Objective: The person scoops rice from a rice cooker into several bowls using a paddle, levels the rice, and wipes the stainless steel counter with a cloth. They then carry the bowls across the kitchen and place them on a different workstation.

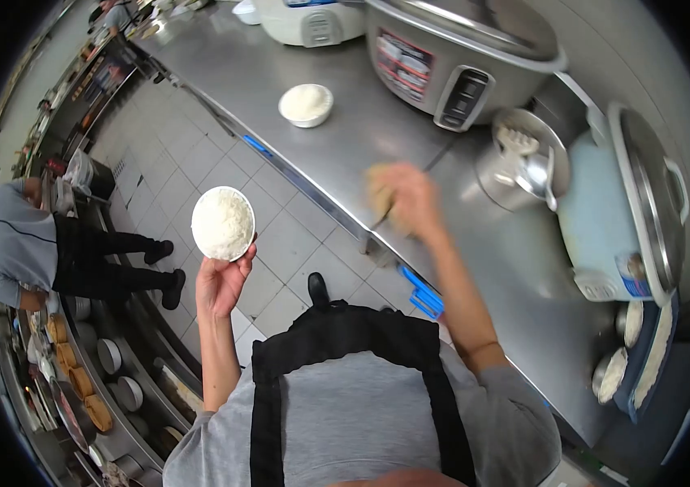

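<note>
My left hand is closed around the lower edge of a white bowl heaped with white rice, held out over the floor. My right hand is over the steel counter near its front edge, smeared by motion. Under its fingers is a tan cloth, blurred, so its exact kind is hard to make out. A second white bowl of rice stands on the counter, beyond both hands.
A large grey rice cooker stands at the counter's back, with a white cooker beside it. A metal pot holds ladles and spoons. At right is a pale blue cooker. Blue clips hang at the edge. A co-worker stands left.
</note>
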Motion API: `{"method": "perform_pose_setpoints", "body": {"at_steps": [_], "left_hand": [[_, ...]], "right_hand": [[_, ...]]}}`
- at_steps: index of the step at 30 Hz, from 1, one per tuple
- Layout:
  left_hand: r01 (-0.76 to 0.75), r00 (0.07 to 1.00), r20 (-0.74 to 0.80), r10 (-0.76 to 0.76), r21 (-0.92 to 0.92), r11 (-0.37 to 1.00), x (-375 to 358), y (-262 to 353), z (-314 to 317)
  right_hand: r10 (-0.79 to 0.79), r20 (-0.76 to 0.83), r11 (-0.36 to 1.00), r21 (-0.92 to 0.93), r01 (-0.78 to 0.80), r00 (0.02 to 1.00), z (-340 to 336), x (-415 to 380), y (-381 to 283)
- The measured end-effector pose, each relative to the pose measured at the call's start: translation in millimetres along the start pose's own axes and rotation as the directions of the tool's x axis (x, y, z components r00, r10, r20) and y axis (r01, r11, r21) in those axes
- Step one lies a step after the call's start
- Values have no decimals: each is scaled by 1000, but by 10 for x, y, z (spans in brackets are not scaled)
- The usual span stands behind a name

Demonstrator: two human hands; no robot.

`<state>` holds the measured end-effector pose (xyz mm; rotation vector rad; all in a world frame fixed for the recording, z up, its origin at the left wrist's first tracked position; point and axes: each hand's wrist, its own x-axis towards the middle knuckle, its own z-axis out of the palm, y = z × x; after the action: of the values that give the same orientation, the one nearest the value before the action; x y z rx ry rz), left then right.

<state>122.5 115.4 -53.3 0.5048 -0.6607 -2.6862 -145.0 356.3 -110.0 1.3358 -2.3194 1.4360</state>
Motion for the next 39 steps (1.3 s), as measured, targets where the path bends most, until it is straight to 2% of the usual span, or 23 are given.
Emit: {"method": "perform_pose_setpoints", "body": {"at_steps": [1,3,4,5,6,8,10,13,16,18,19,22,24,26,27,29,30,31,32,35,36,38,39], "left_hand": [[-15,1000,-26,15,15,1000,71,37,-115],[-90,995,-42,94,88,992,0,3,-300],[-115,991,-59,123,122,986,-3,-4,-308],[-170,966,-175,190,123,978,8,-35,-270],[-171,966,-174,192,126,977,57,-16,-329],[-162,967,-178,182,125,979,175,65,-513],[-185,955,-212,206,115,976,177,131,-543],[-219,939,-248,238,105,970,294,280,-569],[-231,938,-244,248,97,968,463,304,-544],[-243,931,-262,253,70,967,561,349,-606],[-246,916,-307,258,80,966,590,356,-589],[-269,886,-363,289,106,957,674,387,-516],[-297,873,-376,311,95,950,713,480,-544],[-328,863,-384,328,68,942,756,506,-565],[-334,857,-394,332,67,940,757,507,-575],[-324,853,-409,324,72,943,778,533,-592],[-316,858,-403,319,77,946,807,560,-599],[-303,864,-396,310,83,949,855,627,-624],[-283,875,-383,295,90,955,896,685,-637],[-203,919,-320,229,115,972,1004,898,-698],[-187,911,-353,214,110,976,1064,948,-744],[-70,961,-257,103,133,989,1208,1113,-927],[-25,975,-216,58,153,988,1306,1191,-1001]], "right_hand": [[137,-133,988,-54,-146,982,10,84,463],[113,-333,876,-412,-252,936,-173,72,1120],[351,-332,626,-613,-483,876,-41,18,1225],[300,-290,580,-700,-415,909,124,-107,1296],[240,-252,526,-778,-343,938,303,-139,1174],[163,16,724,-681,-108,987,762,-71,919],[108,92,817,-576,-36,990,1243,24,731],[81,19,833,-550,-58,997,1796,566,563],[136,-108,796,-580,-173,985,2195,1094,603],[-50,76,976,-207,65,996,2539,1537,674],[-158,143,987,13,158,977,2630,1699,749],[125,216,987,77,-144,968,2735,2329,904],[386,-34,879,-291,-378,922,2533,2693,1079],[518,-240,751,-332,-571,821,2556,2869,1468],[394,-200,791,-424,-442,897,2778,2918,1623],[149,-94,797,-578,-176,984,3265,3011,1905],[95,136,854,-521,-11,986,3409,3126,1794],[26,351,896,-424,134,936,3554,3245,1571],[26,422,918,-368,145,906,3464,3198,1173],[-65,416,921,-324,215,907,3359,2938,835],[-27,453,968,-210,136,891,3447,2736,921],[-102,325,971,-171,165,940,3423,2191,1173],[-160,302,929,-275,246,940,3167,1864,1025]]}}
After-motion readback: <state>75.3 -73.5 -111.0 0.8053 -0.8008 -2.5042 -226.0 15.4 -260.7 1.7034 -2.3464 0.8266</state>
